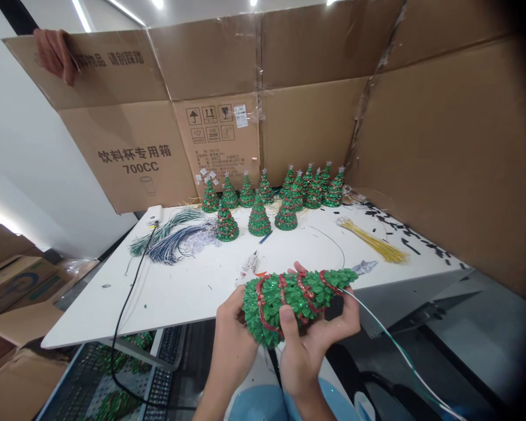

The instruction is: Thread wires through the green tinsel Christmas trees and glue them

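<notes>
A green tree figure with red garland (274, 301) lies sideways in my two hands, just past the table's front edge, its star tip pointing right. My left hand (234, 330) is closed round its wide base. My right hand (318, 336) grips it from below, with the thumb on the near side and fingers by the narrow end. A thin white and green wire (394, 345) runs from near the tip down to the lower right. Behind the tree, a small white tool or tube (249, 264) rests on the tabletop.
Several small trees (259, 216) stand at the back of the white table (193, 301). Wire bundles (170, 242) lie left, yellow wires (377, 240) right. Cardboard (219, 64) walls the back; another person's hand (56, 55) holds its top left. A crate (79, 365) sits below.
</notes>
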The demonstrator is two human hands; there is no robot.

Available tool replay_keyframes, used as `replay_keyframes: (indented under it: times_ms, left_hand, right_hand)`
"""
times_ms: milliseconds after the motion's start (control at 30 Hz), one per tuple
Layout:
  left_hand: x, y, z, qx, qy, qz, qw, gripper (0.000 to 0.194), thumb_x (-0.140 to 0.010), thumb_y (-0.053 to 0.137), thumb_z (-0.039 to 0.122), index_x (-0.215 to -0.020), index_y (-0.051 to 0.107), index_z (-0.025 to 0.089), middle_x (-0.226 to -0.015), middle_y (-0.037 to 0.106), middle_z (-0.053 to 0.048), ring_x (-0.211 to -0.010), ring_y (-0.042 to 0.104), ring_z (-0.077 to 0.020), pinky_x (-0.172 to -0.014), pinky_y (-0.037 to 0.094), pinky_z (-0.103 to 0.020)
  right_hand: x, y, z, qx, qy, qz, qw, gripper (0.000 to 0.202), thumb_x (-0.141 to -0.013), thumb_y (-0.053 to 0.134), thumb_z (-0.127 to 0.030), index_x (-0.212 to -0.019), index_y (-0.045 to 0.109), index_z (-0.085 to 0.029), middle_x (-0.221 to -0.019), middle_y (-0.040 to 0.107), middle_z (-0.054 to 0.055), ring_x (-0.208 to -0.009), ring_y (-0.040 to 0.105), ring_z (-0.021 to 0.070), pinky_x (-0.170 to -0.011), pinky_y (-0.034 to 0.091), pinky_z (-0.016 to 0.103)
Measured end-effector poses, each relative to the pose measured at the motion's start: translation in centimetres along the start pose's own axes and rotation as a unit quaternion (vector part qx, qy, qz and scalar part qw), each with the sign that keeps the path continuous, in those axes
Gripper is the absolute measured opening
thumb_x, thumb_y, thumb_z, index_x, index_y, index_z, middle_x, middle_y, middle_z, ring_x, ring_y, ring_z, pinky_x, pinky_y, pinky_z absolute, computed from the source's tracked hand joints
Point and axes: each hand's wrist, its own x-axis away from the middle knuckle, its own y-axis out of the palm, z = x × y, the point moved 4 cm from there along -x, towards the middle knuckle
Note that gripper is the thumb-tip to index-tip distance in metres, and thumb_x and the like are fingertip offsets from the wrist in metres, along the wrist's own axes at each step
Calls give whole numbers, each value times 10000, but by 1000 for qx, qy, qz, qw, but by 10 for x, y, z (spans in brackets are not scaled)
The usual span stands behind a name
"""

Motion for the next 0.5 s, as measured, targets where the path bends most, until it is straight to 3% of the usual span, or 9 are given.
replay_keyframes:
  times_ms: [100,300,500]
  left_hand:
    - [1,2,1,10,-17,16,1000,270,-894,859,267,-1155,880,201,-1152,873,-54,-1063,780,-290,-928,612,-325]
    - [5,1,-2,-8,-31,27,999,196,-889,802,240,-1046,877,151,-932,860,-24,-896,753,-264,-788,588,-294]
    - [3,-2,-1,-20,-32,-5,999,175,-904,786,282,-1013,850,161,-848,806,-26,-889,717,-265,-781,587,-305]
  right_hand:
    - [1,0,1,-1,17,6,1000,838,-978,820,-306,-1588,246,-335,-1664,522,248,-1417,679,335,-1134,587,648]
    - [1,0,2,9,26,11,1000,836,-982,816,-329,-1592,245,-321,-1646,533,252,-1431,667,331,-1129,596,641]
    - [0,0,1,16,13,17,1000,857,-946,842,-344,-1576,262,-327,-1735,406,267,-1441,651,342,-1134,591,662]
